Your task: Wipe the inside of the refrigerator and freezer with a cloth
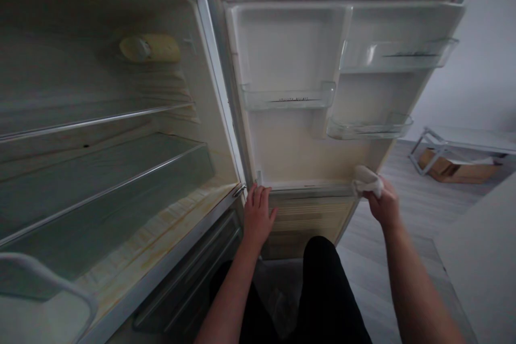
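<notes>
**White cloth in right hand at lower corner of open refrigerator door**

At the lower left of the frame, a curved white handle [52,278] crosses the refrigerator interior [80,70]. Above and behind it, 2 glass shelves [100,120] [108,193] run across, and a yellowed cover [161,48] sits on the back wall at the upper left. Yellow-brown stains mark the bottom ledge [149,258].

Near the centre, the left hand [258,216] is empty, its fingers extended and slightly apart, at the bottom edge of the open upper door [286,156], just beside a metal hinge [239,190]. The door carries 3 clear bins [288,98] [397,56] [368,128], 1 at its left and 2 at its right. Below it is a ribbed lower door [310,220]; black-clothed knees [320,258] show at the bottom centre.

Right of centre, the right hand [385,201] grips the bunched white cloth [366,180], which lies against the upper door's lower right corner.

At the right edge of the frame, a cardboard box [463,167] sits under a low bench [475,137] on the floor [407,199].
</notes>
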`<state>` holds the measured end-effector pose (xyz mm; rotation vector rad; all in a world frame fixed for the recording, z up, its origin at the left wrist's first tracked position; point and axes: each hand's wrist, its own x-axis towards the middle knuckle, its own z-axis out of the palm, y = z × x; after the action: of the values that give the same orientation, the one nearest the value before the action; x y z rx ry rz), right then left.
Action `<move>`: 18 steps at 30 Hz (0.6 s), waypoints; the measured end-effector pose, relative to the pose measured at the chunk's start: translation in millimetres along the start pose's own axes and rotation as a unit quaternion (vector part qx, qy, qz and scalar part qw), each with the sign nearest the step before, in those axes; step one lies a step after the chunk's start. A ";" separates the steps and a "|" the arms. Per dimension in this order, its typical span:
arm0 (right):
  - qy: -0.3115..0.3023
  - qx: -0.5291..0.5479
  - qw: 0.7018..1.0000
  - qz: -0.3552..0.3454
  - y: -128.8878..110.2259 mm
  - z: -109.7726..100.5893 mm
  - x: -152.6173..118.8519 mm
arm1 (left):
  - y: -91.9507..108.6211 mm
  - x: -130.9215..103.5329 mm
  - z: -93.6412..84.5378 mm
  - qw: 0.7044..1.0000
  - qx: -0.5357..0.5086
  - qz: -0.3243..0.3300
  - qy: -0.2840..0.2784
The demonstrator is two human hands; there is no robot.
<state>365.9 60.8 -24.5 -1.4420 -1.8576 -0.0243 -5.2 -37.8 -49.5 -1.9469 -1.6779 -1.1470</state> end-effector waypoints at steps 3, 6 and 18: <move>0.268 0.111 0.932 0.216 -1.9 27.0 -25.2 | -1.9 -0.9 0.3 1.000 -0.004 -0.006 0.012; 0.446 0.202 0.804 0.338 4.0 45.7 -31.2 | -3.3 -2.0 -1.5 1.000 -0.009 -0.010 0.016; 0.019 0.502 0.837 0.216 -80.1 79.0 -49.5 | -0.5 -4.5 0.3 1.000 -0.010 -0.011 0.016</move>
<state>258.8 27.1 -74.7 -1.0068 -1.1148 0.9890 -5.5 -40.5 -53.1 -1.9163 -1.6814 -1.2025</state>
